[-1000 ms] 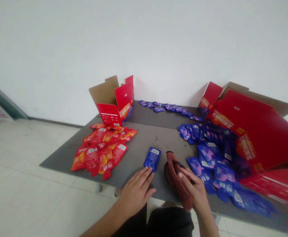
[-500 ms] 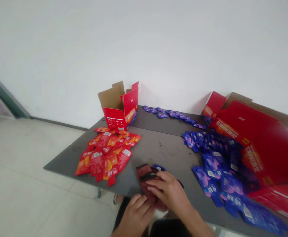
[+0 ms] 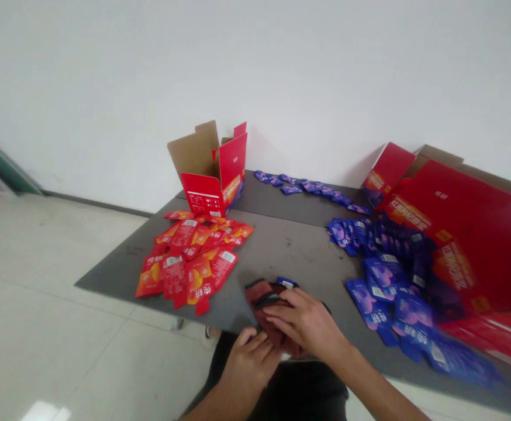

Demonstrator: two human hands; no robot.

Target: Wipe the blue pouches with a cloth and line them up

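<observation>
A dark red cloth pouch point(image 3: 262, 301) with a black band lies at the near edge of the grey table point(image 3: 290, 248). My right hand point(image 3: 306, 321) rests on top of it, fingers curled and pressing it down. My left hand point(image 3: 249, 362) is at the table's edge, fingers curled against the pouch's near end. A blue sachet point(image 3: 287, 283) sticks out from under the pouch on its far side, mostly hidden.
A heap of red sachets point(image 3: 189, 257) lies to the left, a spread of blue sachets point(image 3: 391, 275) to the right. A small open red carton point(image 3: 214, 175) stands at the back. A big red carton point(image 3: 452, 228) lies on its side at right. A row of blue sachets point(image 3: 312, 190) runs along the back.
The blue sachet lay open on the table a second ago; the pouch and my right hand moved left over it. My left hand drew back to the table's edge under the pouch.
</observation>
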